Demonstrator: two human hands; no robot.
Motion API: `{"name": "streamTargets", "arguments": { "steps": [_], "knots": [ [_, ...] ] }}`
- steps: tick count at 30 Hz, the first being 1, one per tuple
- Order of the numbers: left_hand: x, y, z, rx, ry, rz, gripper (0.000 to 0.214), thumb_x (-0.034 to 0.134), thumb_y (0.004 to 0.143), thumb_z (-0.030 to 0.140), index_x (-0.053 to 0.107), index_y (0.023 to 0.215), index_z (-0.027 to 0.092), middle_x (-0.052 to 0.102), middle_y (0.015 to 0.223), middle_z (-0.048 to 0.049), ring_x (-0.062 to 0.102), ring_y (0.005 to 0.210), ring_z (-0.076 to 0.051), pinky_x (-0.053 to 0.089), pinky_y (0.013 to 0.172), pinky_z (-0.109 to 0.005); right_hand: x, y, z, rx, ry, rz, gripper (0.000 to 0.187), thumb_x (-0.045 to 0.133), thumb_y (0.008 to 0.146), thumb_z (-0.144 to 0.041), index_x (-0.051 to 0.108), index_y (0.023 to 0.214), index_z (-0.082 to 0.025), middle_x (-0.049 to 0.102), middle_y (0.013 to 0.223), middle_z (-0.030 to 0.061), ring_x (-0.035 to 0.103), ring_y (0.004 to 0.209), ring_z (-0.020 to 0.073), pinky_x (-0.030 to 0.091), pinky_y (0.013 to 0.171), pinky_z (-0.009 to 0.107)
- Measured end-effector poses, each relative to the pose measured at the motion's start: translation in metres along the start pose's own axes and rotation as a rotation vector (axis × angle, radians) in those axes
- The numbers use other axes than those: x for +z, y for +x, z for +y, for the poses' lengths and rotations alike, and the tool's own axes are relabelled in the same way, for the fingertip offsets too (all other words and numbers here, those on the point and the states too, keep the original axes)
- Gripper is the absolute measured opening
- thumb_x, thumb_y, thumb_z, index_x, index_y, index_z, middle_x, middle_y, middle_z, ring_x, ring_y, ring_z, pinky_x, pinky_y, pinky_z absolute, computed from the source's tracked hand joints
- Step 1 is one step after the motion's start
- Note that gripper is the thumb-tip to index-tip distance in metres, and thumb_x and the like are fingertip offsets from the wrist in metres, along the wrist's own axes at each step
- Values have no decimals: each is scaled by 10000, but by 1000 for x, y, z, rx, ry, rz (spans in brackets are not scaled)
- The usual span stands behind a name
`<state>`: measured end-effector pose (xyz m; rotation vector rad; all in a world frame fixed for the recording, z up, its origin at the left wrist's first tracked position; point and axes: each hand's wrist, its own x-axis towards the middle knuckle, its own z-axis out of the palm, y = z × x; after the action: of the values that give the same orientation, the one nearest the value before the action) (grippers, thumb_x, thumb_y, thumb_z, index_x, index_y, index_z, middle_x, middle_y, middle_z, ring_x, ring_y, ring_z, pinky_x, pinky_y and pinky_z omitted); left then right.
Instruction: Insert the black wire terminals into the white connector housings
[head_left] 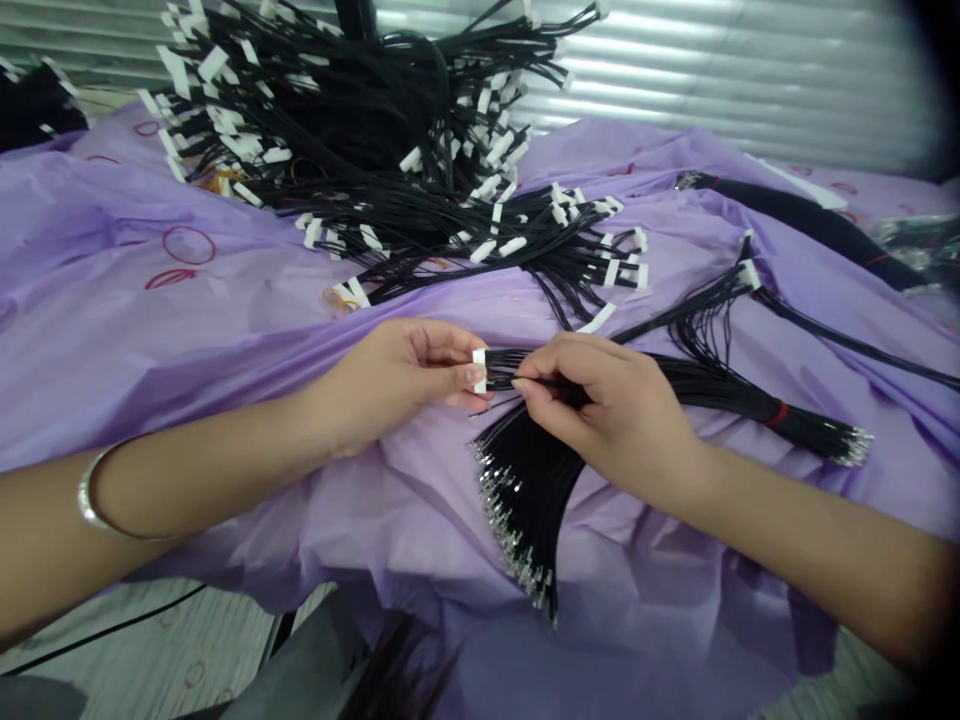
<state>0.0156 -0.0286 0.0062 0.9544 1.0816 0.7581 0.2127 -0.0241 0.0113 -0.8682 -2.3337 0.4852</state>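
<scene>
Between the thumb and fingers of my left hand (pixel 420 372) is a small white connector housing (pixel 480 371), with several black wires running out of it to the right. My right hand (pixel 600 385) pinches a thin black wire (pixel 501 382) close to the housing. Below it, a bundle of black wires (pixel 529 490) fans out, silver metal terminals on the ends. More of these wires pass behind my right hand and end at the right in a bunch (pixel 817 430) bound by a red rubber band (pixel 780 412).
A large heap of black cables with white connectors (pixel 360 120) lies at the back. Red rubber bands (pixel 171 277) rest on the purple cloth (pixel 247 350). At the right are a black wire bundle (pixel 810 220) and a cable with a white connector (pixel 748 275).
</scene>
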Motion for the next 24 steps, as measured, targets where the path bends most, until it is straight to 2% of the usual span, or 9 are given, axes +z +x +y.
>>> {"name": "streamTargets", "arguments": {
  "steps": [13, 20, 24],
  "knots": [
    [1, 0, 1, -6, 11, -10, 129, 679, 714, 122, 642, 836, 140, 695, 755, 1, 670, 679, -116, 540, 716, -229, -1, 2, -3, 151, 49, -64, 110, 601, 762, -68, 538, 741, -156, 509, 666, -18, 463, 604, 87, 370, 562, 216],
    [0, -1, 1, 0, 22, -22, 126, 671, 728, 126, 634, 845, 157, 688, 750, 23, 664, 670, -95, 537, 703, -199, -4, 3, -4, 170, 52, -122, 123, 561, 780, -67, 524, 719, -167, 504, 662, -13, 469, 620, 101, 360, 576, 229],
    [1, -1, 2, -8, 38, -13, 121, 667, 729, 124, 628, 840, 154, 688, 752, 25, 662, 676, -93, 539, 715, -202, -3, 3, -3, 186, 50, -103, 115, 556, 784, -71, 534, 728, -169, 526, 677, -10, 480, 626, 105, 360, 578, 233]
  ]
}}
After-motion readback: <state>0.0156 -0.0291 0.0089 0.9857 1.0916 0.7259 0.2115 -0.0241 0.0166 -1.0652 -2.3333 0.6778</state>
